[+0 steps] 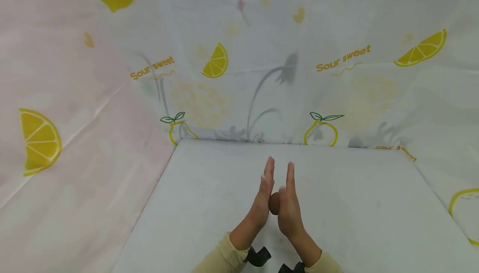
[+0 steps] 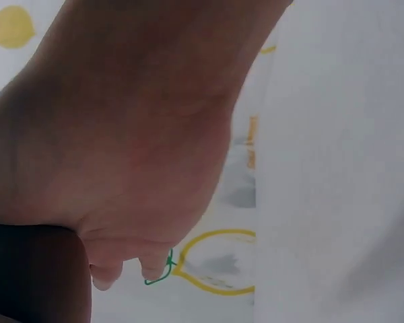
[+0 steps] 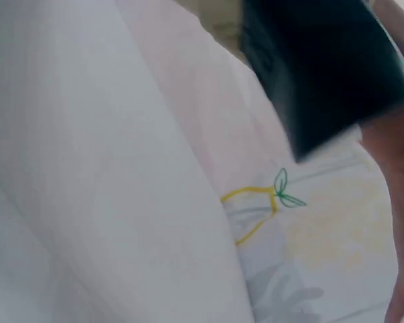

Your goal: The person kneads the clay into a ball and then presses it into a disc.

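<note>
A small brown ball (image 1: 274, 203) sits between my two palms in the head view, above the white table. On its left side my left hand (image 1: 260, 202) stands upright, palm inward, fingers straight and pointing away from me. My right hand (image 1: 290, 212) faces it from the other side, its fingers also extended. The palms press on the ball from both sides, and the fingertips stay apart. Part of the ball is hidden behind the right hand. Both wrist views show bare skin of a hand close up, without a clear look at the ball.
The white table (image 1: 187, 206) lies below the hands. A lemon-print cloth (image 1: 247, 98) hangs behind it and along both sides. Black wrist-worn pieces (image 1: 259, 257) show below the hands at the cuffs; a dark block (image 3: 323, 74) covers the top of the right wrist view.
</note>
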Action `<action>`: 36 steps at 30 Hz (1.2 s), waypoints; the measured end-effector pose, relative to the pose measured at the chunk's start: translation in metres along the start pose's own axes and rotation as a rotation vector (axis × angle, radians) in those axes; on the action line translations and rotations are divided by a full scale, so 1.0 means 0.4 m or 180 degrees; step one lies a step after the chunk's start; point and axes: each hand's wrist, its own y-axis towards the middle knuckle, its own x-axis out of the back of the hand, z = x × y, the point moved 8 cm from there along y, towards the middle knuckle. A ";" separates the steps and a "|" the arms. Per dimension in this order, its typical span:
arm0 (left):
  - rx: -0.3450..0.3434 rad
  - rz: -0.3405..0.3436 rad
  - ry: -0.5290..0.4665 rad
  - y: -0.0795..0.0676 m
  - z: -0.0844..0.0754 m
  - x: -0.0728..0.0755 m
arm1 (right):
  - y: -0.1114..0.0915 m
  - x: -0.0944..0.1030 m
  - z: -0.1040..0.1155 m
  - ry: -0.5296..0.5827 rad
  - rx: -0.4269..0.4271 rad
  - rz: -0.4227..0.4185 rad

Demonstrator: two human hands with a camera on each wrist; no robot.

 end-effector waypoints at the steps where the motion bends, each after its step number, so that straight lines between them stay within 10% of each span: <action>1: 0.0012 -0.0051 0.0039 0.003 -0.001 0.004 | -0.007 -0.007 0.003 0.0005 0.0044 0.0007; 11: 0.0186 -0.0367 0.0297 0.017 0.024 0.033 | -0.043 -0.031 0.088 -0.0275 0.0276 -0.0023; 21: 0.0354 -0.0104 -0.0002 -0.004 0.065 0.004 | -0.003 0.002 0.157 -0.0192 0.0510 -0.0181; 36: 0.0073 0.0436 -0.0269 -0.021 0.021 -0.039 | 0.061 0.050 0.025 0.0025 -0.0154 -0.0033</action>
